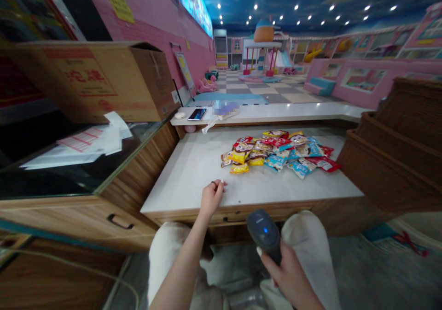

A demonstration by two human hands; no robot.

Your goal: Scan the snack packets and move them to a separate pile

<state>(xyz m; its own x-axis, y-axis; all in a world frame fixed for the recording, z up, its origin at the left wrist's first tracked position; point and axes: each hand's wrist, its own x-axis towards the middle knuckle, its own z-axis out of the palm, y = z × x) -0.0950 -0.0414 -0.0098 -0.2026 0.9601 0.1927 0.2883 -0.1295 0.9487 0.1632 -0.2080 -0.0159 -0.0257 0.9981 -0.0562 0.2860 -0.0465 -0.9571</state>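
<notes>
My right hand [285, 268] is wrapped round the handle of a dark handheld barcode scanner [264, 229], held low in front of the desk between my knees. A blue light glows on top of the scanner. My left hand [213, 195] rests at the near edge of the white desktop [186, 174], its fingers curled in, with nothing visible in them. Beyond it lies a loose pile of small snack bags [276, 151]: yellow-and-brown ones on the left, blue and red ones towards the right. The left hand is apart from the bags.
Brown woven baskets [386, 162] are stacked at the desk's right. On the raised white ledge [276, 113] lie a phone [197, 114] and a small pouch [224, 109] with a white strap. At left, a cardboard box [103, 82] and papers [79, 146] sit on a glass-topped counter.
</notes>
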